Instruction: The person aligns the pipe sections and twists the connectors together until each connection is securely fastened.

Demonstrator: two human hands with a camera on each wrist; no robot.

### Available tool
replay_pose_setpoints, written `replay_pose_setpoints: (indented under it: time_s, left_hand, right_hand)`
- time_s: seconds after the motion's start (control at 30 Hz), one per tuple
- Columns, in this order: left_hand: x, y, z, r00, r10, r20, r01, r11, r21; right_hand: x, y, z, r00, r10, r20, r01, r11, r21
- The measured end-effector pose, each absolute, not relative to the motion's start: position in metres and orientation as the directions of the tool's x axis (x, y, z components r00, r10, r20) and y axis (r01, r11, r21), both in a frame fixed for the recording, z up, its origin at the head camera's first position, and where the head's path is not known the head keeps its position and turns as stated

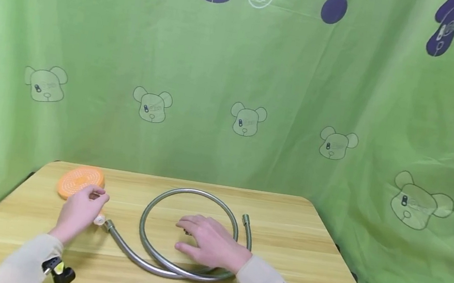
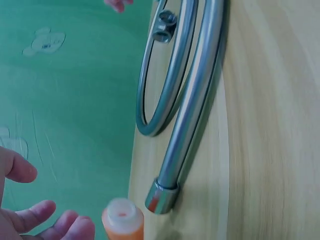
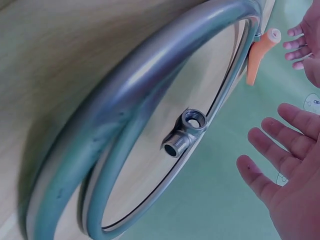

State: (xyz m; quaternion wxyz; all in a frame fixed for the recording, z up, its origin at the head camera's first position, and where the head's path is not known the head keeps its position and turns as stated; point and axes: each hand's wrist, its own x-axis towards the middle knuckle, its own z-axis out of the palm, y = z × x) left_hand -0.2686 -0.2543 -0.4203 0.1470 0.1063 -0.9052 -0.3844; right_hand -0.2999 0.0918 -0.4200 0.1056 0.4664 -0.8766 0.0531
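Observation:
An orange handheld shower head [image 1: 79, 180] lies at the table's back left, the white threaded end of its handle pointing toward the front. My left hand [image 1: 82, 207] hovers over the handle with loosely bent fingers, gripping nothing. Beside the handle's end is one end nut [image 2: 162, 197] of a coiled metal shower hose [image 1: 143, 227]. Over the coil hangs my right hand [image 1: 212, 243], fingers spread and relaxed. A small metal tee fitting [image 3: 185, 132] with threaded openings sits inside the loop, largely hidden under the right hand in the head view.
The wooden table [image 1: 300, 270] carries all these items. The hose's other end [image 1: 246, 220] points up toward the back, right of the coil. A green curtain [image 1: 208, 148] with bear prints hangs behind and around the table. Each wrist wears a small black camera [image 1: 63, 276].

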Motion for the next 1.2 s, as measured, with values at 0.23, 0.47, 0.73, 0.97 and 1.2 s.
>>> replay_pose_setpoints:
  time_s: [0.23, 0.47, 0.73, 0.97, 1.2]
  left_hand:
    - [-0.274, -0.271, -0.428, -0.932, -0.353, 0.081, -0.146, 0.570, 0.809]
    - [-0.278, -0.284, -0.435, -0.928, -0.373, -0.022, -0.176, 0.383, 0.907]
    - [-0.282, -0.297, -0.442, -0.900, -0.422, -0.110, -0.237, 0.263, 0.935]
    - [-0.287, -0.310, -0.448, -0.926, -0.293, -0.238, -0.270, 0.073, 0.960]
    - [-0.291, -0.320, -0.456, -0.934, -0.244, -0.260, -0.257, -0.043, 0.965]
  right_hand:
    - [-0.300, 0.089, -0.421, -0.541, -0.812, 0.220, -0.831, 0.556, 0.007]
    - [-0.300, 0.087, -0.420, -0.552, -0.809, 0.204, -0.827, 0.563, -0.005]
    - [-0.300, 0.086, -0.419, -0.553, -0.807, 0.205, -0.826, 0.564, -0.009]
    - [-0.301, 0.085, -0.419, -0.551, -0.808, 0.210, -0.827, 0.562, -0.007]
    - [-0.301, 0.083, -0.418, -0.545, -0.811, 0.213, -0.832, 0.554, -0.019]
